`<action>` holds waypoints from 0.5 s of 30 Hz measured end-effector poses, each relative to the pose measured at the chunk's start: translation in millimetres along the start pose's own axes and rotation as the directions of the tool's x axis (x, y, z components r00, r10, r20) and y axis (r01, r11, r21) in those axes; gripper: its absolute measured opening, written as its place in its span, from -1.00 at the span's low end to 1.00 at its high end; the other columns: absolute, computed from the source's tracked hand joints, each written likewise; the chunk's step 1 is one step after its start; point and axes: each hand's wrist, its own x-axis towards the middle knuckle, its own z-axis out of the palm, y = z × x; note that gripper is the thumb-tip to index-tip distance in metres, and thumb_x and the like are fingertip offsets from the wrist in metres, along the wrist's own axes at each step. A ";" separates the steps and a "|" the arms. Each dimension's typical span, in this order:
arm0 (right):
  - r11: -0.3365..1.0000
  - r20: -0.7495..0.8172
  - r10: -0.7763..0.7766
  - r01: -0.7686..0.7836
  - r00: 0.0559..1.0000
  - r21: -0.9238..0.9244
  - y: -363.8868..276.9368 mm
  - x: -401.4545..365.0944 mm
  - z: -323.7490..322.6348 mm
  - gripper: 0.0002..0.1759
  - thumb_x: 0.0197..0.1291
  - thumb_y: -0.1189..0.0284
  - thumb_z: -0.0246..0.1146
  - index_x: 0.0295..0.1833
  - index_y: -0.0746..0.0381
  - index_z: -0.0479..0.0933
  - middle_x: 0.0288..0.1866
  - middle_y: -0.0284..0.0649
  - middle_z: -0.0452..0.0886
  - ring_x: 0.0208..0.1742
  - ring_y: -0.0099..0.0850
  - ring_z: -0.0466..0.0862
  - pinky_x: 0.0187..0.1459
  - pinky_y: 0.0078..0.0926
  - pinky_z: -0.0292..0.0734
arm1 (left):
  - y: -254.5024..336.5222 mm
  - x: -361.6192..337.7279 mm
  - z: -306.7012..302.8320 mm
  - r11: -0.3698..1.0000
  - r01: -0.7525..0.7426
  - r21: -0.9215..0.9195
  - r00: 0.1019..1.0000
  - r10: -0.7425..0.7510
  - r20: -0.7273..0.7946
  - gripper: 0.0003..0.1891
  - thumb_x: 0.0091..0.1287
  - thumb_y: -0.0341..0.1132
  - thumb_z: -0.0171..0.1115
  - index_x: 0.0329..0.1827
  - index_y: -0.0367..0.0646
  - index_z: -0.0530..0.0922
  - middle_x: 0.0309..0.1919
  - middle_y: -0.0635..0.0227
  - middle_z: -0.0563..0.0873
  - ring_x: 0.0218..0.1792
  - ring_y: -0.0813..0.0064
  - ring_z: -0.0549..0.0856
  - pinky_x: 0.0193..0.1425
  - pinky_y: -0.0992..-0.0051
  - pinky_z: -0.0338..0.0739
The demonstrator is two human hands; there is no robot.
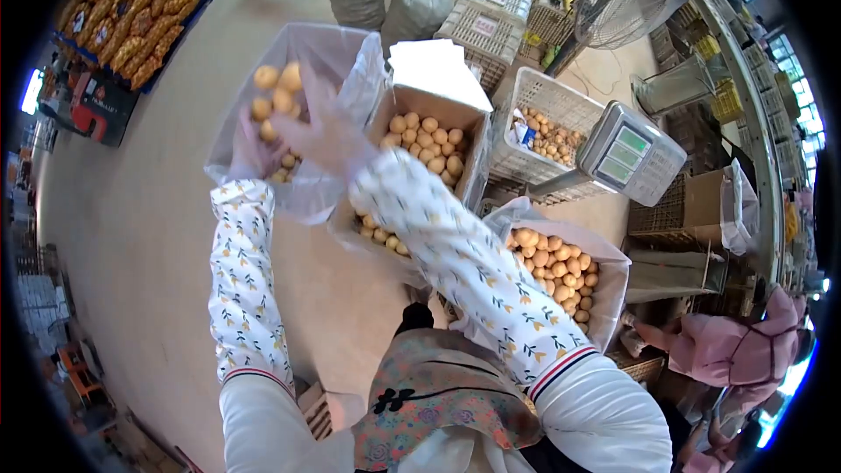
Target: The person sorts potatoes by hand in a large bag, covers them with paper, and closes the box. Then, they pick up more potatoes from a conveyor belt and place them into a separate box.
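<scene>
Left hand [250, 158] pinches the bag [337, 48] rim; right hand [326, 130] lies spread against it. Support the fruit [279, 98] from beneath.

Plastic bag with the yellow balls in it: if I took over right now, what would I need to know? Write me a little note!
Left hand: grips the plastic bag low down, holding it up over the floor.
Right hand: gloved, spread against the bag's side; inside or outside, cannot tell.
Things: round yellow fruit in the bag; more in the open cardboard box beside it and in the lined box. Scale stands behind.
Done: bag partly filled.
Left: probably more fruit to bag.
</scene>
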 end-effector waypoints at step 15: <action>0.004 -0.531 0.770 -0.835 0.354 -0.550 15.7 -478.3 -330.0 -0.41 0.13 0.16 0.29 0.21 0.26 0.48 0.09 0.11 0.58 0.12 0.06 0.56 0.16 -0.09 0.48 | -188.6 -149.9 107.3 -0.183 -0.823 0.538 0.334 0.609 0.719 -0.57 0.32 -0.29 0.20 0.21 -0.32 0.50 -0.23 0.05 0.69 -0.20 0.02 0.65 0.01 0.19 0.50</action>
